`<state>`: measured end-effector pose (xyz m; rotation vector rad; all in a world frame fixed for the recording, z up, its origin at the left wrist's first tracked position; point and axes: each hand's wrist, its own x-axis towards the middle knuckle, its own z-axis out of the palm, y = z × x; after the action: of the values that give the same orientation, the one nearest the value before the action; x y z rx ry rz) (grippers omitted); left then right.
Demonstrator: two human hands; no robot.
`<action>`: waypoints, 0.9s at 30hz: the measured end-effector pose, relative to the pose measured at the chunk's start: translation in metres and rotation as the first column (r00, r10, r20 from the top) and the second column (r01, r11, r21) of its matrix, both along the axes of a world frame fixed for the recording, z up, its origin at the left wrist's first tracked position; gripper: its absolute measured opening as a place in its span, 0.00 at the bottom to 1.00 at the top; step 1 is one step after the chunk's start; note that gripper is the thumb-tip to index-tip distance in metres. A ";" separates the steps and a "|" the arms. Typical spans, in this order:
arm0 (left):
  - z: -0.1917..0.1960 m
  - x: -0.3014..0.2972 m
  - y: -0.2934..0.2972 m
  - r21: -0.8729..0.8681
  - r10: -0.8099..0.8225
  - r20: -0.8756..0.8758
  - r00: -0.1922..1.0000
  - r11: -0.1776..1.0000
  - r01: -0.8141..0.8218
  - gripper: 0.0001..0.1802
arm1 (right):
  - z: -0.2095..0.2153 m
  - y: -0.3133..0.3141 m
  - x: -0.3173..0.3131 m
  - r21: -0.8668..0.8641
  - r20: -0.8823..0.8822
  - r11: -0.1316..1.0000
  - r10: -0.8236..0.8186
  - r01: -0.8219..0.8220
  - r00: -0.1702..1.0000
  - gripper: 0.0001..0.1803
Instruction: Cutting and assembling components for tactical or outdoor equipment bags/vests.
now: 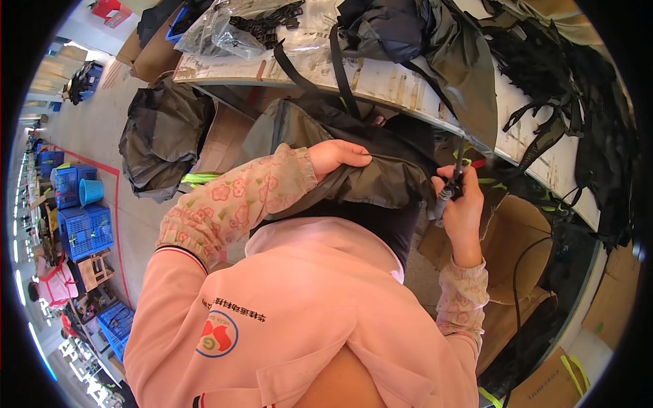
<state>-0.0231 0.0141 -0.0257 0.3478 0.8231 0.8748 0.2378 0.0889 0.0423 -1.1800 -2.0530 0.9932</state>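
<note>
Across the lap, find the olive-grey fabric (pixel 377 185), rumpled, just short of the surface (pixel 224 71). At its upper fold, see the left hand (pixel 333 158) with grip closed in a thumb-and-finger pinch on the material. Just right of that fabric, see the right hand (pixel 466 197) with grip wrapped round a slim dark tool (pixel 454 180), probably snips, tip pointing away from the body; cannot tell the opening of its cutting end. To work well, hold the pinched stretch taut and flat, turn it toward the light, and bring the tip in alongside the fold rather than square to the fabric, so as not to nick any layer beneath. Best to leave the left fingertips clear of the cutting path. Farther out, mind the dark strap (pixel 339 66) trailing over the rim of the surface and the draped grey cloth (pixel 469 75) near the tool, both easy to snag. Beyond, at far left, note blue crates (pixel 85 231), well apart from the work
</note>
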 end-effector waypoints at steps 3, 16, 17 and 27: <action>0.000 -0.004 -0.001 -0.061 0.097 -0.014 0.995 0.993 -0.097 0.10 | 0.004 -0.005 0.001 0.009 0.013 1.000 -0.016 0.016 1.000 0.14; 0.029 -0.078 -0.032 0.059 0.095 -0.366 0.926 0.995 -0.079 0.11 | -0.015 -0.012 -0.014 -0.016 0.018 0.990 0.140 -0.140 0.990 0.18; 0.051 -0.111 -0.047 0.139 0.058 -0.389 0.919 0.990 -0.004 0.09 | -0.007 -0.012 -0.005 -0.022 -0.014 0.996 0.089 -0.089 0.996 0.18; 0.188 -0.440 -0.285 0.759 0.249 -0.540 -0.804 0.557 -0.336 0.13 | -0.016 0.074 -0.016 0.416 0.173 0.891 -0.272 0.180 0.947 0.25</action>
<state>-0.4632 -0.2710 0.1627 0.7042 3.3113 1.3744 0.2221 0.1625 0.0267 -1.3171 -2.0940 0.3169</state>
